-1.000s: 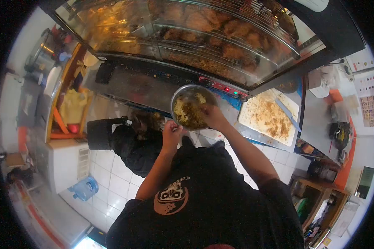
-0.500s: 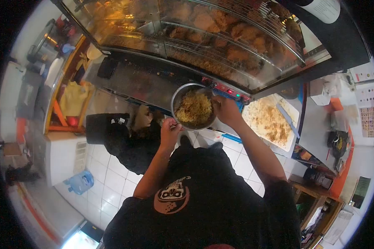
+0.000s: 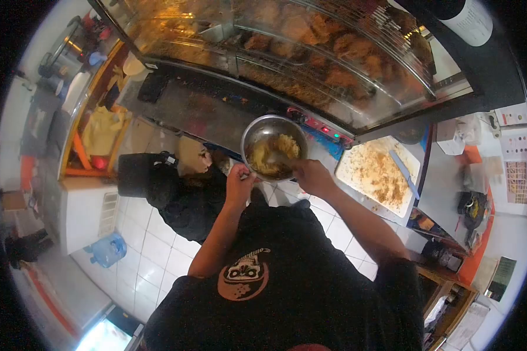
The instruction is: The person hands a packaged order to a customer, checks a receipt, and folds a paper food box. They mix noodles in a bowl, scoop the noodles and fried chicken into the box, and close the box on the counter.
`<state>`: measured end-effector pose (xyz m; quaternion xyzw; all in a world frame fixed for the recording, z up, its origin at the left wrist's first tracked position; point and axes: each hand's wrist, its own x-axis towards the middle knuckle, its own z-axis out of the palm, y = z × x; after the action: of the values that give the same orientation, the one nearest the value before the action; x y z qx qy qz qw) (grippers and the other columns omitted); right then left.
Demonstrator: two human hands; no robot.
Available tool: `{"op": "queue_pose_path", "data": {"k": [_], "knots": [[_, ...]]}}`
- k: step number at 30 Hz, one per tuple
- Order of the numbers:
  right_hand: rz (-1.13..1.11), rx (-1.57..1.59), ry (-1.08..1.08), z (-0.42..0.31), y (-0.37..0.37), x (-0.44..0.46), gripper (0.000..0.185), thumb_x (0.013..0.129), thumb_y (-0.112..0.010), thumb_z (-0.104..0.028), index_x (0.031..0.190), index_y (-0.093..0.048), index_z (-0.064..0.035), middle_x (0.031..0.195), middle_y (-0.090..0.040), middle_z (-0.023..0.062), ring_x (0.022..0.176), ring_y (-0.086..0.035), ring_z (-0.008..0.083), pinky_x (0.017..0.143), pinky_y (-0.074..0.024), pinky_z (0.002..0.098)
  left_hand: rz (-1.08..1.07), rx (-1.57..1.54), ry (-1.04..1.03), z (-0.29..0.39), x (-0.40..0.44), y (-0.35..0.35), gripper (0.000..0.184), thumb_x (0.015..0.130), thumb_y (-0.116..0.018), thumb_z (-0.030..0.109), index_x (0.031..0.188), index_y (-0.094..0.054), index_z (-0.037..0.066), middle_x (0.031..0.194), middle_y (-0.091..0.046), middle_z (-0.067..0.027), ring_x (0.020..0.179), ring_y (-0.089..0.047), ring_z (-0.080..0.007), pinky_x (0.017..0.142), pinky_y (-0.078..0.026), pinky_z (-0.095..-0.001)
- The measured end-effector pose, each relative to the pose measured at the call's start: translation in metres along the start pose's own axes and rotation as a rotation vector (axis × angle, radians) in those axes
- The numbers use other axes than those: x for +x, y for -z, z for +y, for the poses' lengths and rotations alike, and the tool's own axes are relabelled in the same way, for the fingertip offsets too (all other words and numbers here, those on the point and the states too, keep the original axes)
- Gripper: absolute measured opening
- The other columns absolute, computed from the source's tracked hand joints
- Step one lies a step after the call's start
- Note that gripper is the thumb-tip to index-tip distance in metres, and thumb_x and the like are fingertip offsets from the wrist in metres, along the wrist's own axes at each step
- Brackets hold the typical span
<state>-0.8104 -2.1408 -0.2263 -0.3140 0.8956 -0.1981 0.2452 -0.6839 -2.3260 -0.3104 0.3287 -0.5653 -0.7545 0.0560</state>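
Observation:
A round metal bowl (image 3: 253, 130) holds a yellow-brown food mixture (image 3: 275, 153) near the counter's front edge. My left hand (image 3: 239, 178) is closed on the bowl's lower left rim. At the lower right of the bowl, my right hand (image 3: 312, 176) is closed round a utensil that reaches into the mixture; motion blurs the utensil. To the right lies a white cutting board (image 3: 366, 158) covered with brown crumbs, with a knife (image 3: 402, 169) resting on its right side.
A glass display case (image 3: 310, 58) with fried food stands behind the counter (image 3: 199, 117). Another person in black (image 3: 175, 196) is close on my left. A water jug (image 3: 108, 250) lies on the tiled floor. A wooden crate (image 3: 71, 169) stands at far left.
My right hand has moved down from the bowl's right rim to its lower right. The food has shifted within the bowl. The view has tilted slightly.

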Motion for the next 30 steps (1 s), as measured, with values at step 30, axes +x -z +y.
{"op": "queue_pose_path", "data": {"k": [30], "knots": [[0.325, 0.137, 0.117, -0.010, 0.003, 0.026, 0.029, 0.083, -0.056, -0.011, 0.110, -0.064, -0.0060, 0.086, -0.064, 0.0240, 0.075, -0.063, 0.0387, 0.066, -0.0502, 0.0422, -0.009, -0.061, -0.140, -0.021, 0.002, -0.002, 0.018, 0.085, -0.053, -0.010, 0.094, -0.043, 0.002, 0.085, -0.048, -0.0052, 0.064, -0.055, -0.0141, 0.065, -0.055, -0.0308]]}}
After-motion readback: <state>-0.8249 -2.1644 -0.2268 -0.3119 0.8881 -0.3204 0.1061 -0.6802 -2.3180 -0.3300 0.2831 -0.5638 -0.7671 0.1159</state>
